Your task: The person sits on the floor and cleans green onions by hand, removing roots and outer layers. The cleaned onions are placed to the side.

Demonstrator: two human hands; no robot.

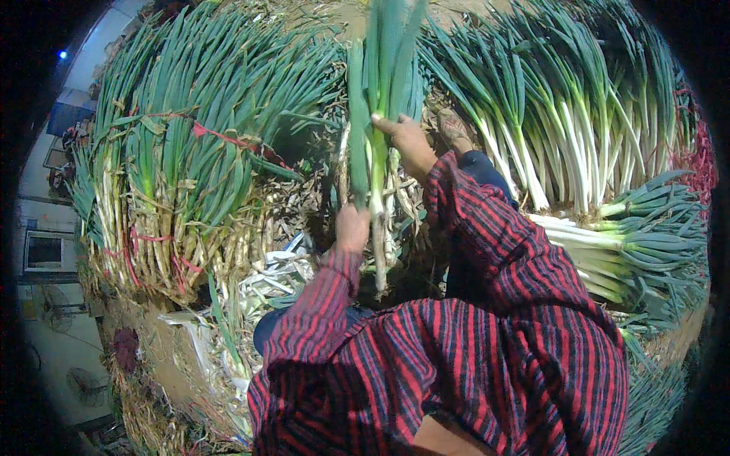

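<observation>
A long scallion stalk [377, 199] with green leaves and a whitish lower stem stands in front of my body. My right hand [408, 142] grips it where the leaves meet the stem, thumb laid across the front. Lower and to the left, my left hand [352, 228] is closed around the end of a flat green leaf [358, 148] that runs alongside the stalk. The stalk's dirty root end [381, 285] hangs free below both hands. Just behind the stalk are more soiled stems and dry leaves [406, 205], partly hidden.
Unpeeled scallions [177, 142], soil on their stems and red ties around them, are heaped at the left. Clean white-stemmed scallions [570, 137] lie at the right, with another clean pile [599, 239] set crosswise below. Peeled scraps [279, 268] and dry leaf litter [291, 199] cover the ground between.
</observation>
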